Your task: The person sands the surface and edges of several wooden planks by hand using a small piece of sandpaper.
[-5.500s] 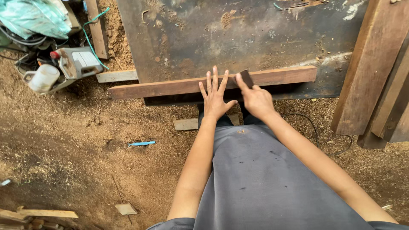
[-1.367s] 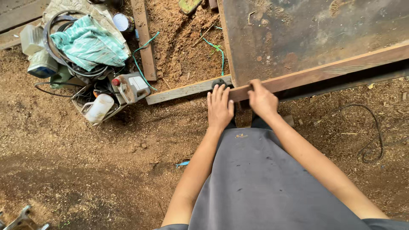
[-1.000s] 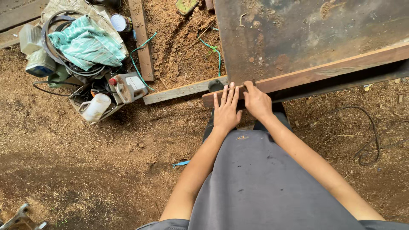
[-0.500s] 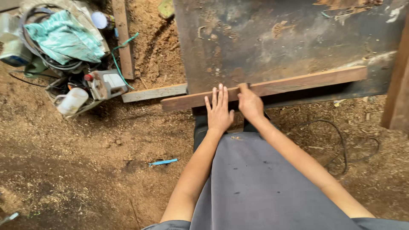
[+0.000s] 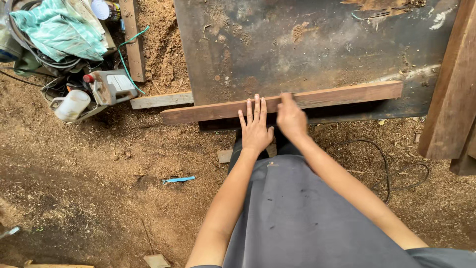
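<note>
A long reddish-brown wooden plank (image 5: 342,94) lies along the near edge of a dark, stained metal table (image 5: 307,44). My left hand (image 5: 256,129) rests flat on the plank's near edge, fingers straight and together, pointing away from me. My right hand (image 5: 291,118) sits just to its right, fingers curled over the plank's top; whether it grips is unclear because it is blurred. The plank's left end sticks out past the table's left side.
Sawdust covers the ground. At top left sit a teal cloth (image 5: 59,27), a coiled cable, a small machine (image 5: 110,85) and a white jug (image 5: 72,104). Thick planks (image 5: 453,84) lean at right. A black cord (image 5: 391,168) loops by my right arm. A blue strip (image 5: 179,179) lies left.
The plank has slid right along the table edge, and the view has swung right with it. Both hands stay on the plank, side by side.
</note>
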